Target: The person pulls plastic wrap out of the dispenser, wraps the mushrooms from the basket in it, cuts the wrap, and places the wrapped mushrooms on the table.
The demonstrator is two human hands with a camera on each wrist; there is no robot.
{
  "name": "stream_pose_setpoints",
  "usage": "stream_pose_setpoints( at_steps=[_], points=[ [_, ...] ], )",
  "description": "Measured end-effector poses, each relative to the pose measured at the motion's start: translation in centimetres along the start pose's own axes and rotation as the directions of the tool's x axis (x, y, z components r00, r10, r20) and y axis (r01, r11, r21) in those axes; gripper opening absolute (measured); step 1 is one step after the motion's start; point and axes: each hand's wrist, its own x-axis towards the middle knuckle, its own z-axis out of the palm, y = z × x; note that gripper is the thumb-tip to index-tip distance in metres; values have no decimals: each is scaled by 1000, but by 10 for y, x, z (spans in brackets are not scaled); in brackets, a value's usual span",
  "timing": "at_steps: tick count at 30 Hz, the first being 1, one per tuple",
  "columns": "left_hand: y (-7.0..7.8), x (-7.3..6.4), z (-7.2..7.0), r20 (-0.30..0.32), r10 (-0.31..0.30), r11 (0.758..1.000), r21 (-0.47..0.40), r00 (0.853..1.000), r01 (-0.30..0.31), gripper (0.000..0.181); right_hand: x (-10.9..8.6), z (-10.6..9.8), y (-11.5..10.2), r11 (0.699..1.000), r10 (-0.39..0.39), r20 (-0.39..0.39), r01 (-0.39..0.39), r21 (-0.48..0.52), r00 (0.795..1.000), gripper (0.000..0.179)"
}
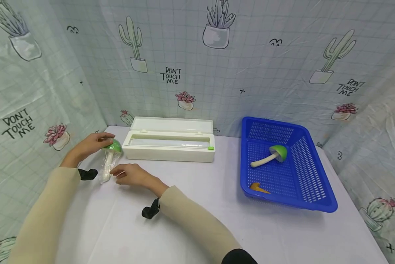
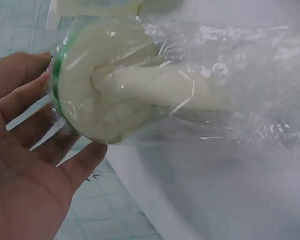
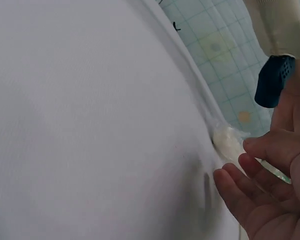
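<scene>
A toy mushroom (image 1: 110, 158) with a green cap and pale stem lies in clear cling film at the left of the table. My left hand (image 1: 92, 146) grips its cap, and in the left wrist view the thumb and fingers spread round the cap's edge. Loose, crinkled film (image 2: 270, 85) trails past the stem. Beside the stem end is my right hand (image 1: 131, 175), its fingers loosely bent. In the right wrist view the right thumb (image 3: 275, 150) and fingertips stand slightly apart, overlapping the wrapped stem (image 3: 227, 142).
A white cling film dispenser (image 1: 169, 154) with its lid raised stands at the back, right of the hands. On the right, a blue plastic basket (image 1: 288, 205) holds another green-capped toy mushroom (image 1: 273, 154) and a brownish-orange piece (image 1: 258, 188). Patterned cloth (image 1: 197, 84) walls the table.
</scene>
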Motion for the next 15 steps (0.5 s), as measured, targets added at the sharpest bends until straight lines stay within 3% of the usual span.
stream_pose_setpoints(
  at_steps=[6,11,15],
  points=[
    [26,-3,-2,-75,-37,983,175,996,50,56,-28,-41,5,986,-36,13,38,-163,999,36],
    [44,-6,2,-99,26,957,290,995,4,49,-54,-78,1,954,-64,4,63,-292,998,35],
    [54,-8,9,-121,117,936,346,986,-69,42,-75,-105,-4,930,-68,-13,58,-362,998,35]
  ],
)
